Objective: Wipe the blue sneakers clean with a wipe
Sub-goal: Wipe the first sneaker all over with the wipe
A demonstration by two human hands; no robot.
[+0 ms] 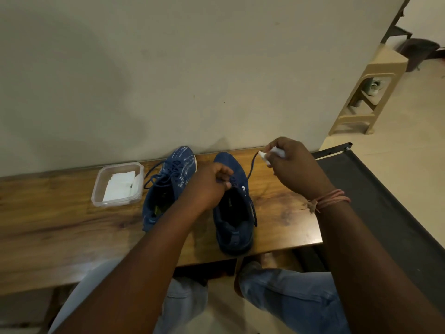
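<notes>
Two blue sneakers stand side by side on a wooden table [60, 227], toes toward the wall. The left sneaker [166, 186] has white-patterned mesh and loose laces. My left hand [212, 184] grips the tongue and lace area of the right sneaker [234, 218]. My right hand [293, 162] pinches a white wipe [267, 155] around the end of that sneaker's dark lace [251, 167], which is pulled taut up and to the right.
A clear plastic container [118, 184] holding white wipes sits left of the sneakers. The wall runs along the table's far edge. A dark metal-framed cot [375, 189] lies on the right, and a beige plastic stool [370, 92] stands beyond it.
</notes>
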